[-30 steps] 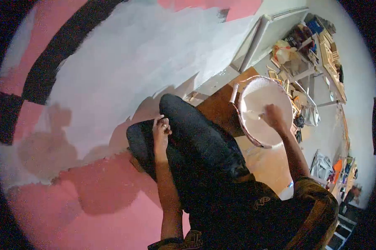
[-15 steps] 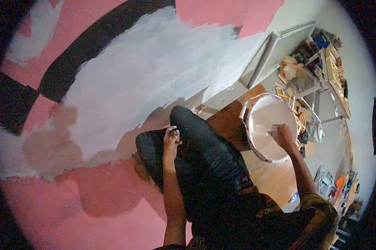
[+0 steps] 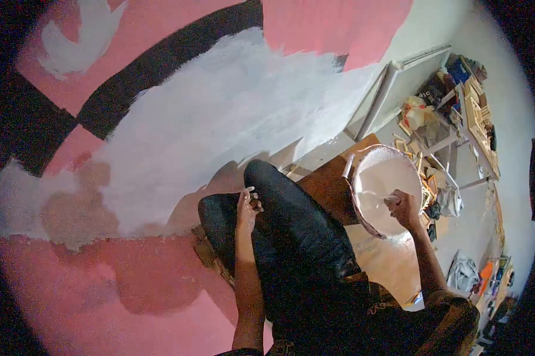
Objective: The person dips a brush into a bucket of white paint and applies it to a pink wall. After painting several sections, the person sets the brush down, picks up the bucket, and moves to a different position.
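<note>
Over a round white bucket point(image 3: 369, 222) of pale paint, my right hand point(image 3: 403, 209) is closed. A small pale end shows at its fingertips above the paint; what it belongs to is hard to make out. Paint marks the bucket's rim, and its handle point(image 3: 347, 166) sticks out on the left. My left hand point(image 3: 248, 210) is by my dark-trousered knees point(image 3: 267, 178), its fingers loosely bent and apart, with nothing visible in them. Beyond my knees is a wall point(image 3: 190, 130) painted pink, black and white, the white part having brushy edges.
A brown board point(image 3: 326, 184) lies under and beside the bucket. A framed panel point(image 3: 392, 89) leans near the wall's far end. Wooden frames point(image 3: 430, 184), bags point(image 3: 418, 113) and a rack point(image 3: 478, 113) with loose items crowd the right side.
The view has shifted slightly, so the scene sits lower. My right hand has turned a little over the bucket, and the fingers of my left hand have loosened slightly.
</note>
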The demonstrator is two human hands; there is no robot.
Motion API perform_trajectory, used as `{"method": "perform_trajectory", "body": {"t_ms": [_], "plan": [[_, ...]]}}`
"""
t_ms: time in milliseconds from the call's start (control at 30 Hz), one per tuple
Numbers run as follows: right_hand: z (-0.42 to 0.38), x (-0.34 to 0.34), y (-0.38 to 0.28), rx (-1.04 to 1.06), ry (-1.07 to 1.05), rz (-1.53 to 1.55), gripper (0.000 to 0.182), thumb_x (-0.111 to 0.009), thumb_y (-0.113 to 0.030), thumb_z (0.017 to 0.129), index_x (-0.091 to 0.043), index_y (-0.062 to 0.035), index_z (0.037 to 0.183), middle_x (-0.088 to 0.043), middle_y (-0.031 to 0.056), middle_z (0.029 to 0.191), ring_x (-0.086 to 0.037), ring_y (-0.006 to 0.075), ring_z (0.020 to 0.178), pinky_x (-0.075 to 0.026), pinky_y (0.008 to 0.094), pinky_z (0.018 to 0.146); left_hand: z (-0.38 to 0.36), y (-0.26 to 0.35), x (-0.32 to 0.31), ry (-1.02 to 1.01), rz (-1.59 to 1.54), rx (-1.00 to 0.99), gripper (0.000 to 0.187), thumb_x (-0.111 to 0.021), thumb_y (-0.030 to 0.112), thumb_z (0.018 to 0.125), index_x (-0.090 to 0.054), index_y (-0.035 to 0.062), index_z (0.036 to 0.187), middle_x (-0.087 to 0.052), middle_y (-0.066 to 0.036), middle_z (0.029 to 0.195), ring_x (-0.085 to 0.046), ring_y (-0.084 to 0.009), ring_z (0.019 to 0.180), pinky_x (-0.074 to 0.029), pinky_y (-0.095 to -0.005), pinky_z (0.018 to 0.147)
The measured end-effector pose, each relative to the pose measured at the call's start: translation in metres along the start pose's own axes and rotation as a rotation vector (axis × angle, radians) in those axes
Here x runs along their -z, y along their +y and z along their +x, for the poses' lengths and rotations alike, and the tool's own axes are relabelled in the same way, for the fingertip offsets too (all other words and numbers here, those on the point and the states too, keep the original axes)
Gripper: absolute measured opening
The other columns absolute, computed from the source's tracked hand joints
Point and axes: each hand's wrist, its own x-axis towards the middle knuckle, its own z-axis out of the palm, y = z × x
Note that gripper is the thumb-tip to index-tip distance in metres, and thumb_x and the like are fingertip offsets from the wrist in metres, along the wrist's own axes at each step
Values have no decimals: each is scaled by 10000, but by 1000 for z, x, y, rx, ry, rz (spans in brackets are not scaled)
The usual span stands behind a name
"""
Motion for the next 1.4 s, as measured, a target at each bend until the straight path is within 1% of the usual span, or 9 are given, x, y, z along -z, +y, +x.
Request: {"method": "perform_trajectory", "body": {"t_ms": [267, 333, 400, 533, 700, 933, 1000, 1333, 1400], "plan": [[-23, 14, 21, 214, 307, -62, 244, -610, -185, 813, -544, 1, 670, -473, 24, 553, -430, 77, 489, -371, 261, 487, -20, 15, -43, -47, 275, -137, 302, -443, 318, 928, -510, 79, 1101, -561, -26, 855, -538, -111, 685, -483, -264, 557], [-29, 24, 28, -22, 319, -72, 228, -629, -203, 806, -570, 12, 760, -526, 62, 637, -475, 126, 601, -390, 290, 570, -26, 19, -76, -182, 413, -171, 316, -457, 299, 922, -501, 70, 1136, -576, -39, 897, -549, -113, 713, -496, -262, 574], [-28, 23, 55, 98, 604, -186, 159, -665, -153, 769, -592, -13, 745, -583, 119, 770, -567, 251, 783, -437, 339, 688, -31, 10, -112, -377, 354, -120, 332, -467, 286, 917, -490, 65, 1163, -574, -53, 966, -553, -120, 760, -508, -269, 601], [-27, 37, 73, 280, 746, -245, 156, -675, -160, 754, -587, -31, 758, -576, 107, 822, -528, 281, 813, -409, 352, 766, -47, -12, -187, -503, 319, 33, 361, -481, 293, 911, -481, 64, 1191, -548, -68, 1076, -546, -138, 850, -529, -285, 649], [-17, 40, 128, -48, 599, 29, 185, -640, -202, 777, -660, -34, 849, -625, 120, 888, -577, 236, 863, -430, 337, 789, -44, -46, -222, -478, 369, 61, 402, -456, 329, 914, -484, 37, 1189, -522, -71, 1074, -526, -152, 918, -544, -341, 709], [-1, 44, 143, 104, 489, 422, 179, -622, -179, 793, -607, -3, 766, -613, 72, 721, -592, 172, 714, -474, 276, 660, -28, -59, -234, -426, 550, 5, 211, -568, 104, 861, -569, -11, 1039, -595, -33, 809, -577, -108, 706, -544, -264, 559], [-10, 65, 116, -369, 327, 642, 166, -612, -185, 796, -597, -22, 820, -594, 38, 805, -584, 164, 740, -496, 272, 673, -32, -51, -238, -436, 593, 65, 177, -575, 87, 852, -575, -19, 994, -599, -40, 807, -583, -108, 703, -542, -261, 553], [-106, 122, 217, -438, 330, 83, 240, -612, -247, 799, -629, -15, 860, -625, 60, 906, -576, 156, 840, -442, 291, 757, -115, -150, -275, -563, 488, 309, 114, -615, 15, 800, -514, -16, 844, -576, -71, 766, -602, -142, 666, -561, -288, 573], [-138, 126, 223, -507, 402, 134, 217, -597, -221, 801, -629, -18, 870, -622, 60, 941, -561, 155, 876, -435, 295, 772, -130, -166, -285, -683, 656, 36, 115, -615, 13, 798, -509, -14, 830, -574, -70, 757, -610, -158, 680, -567, -296, 566]]}}
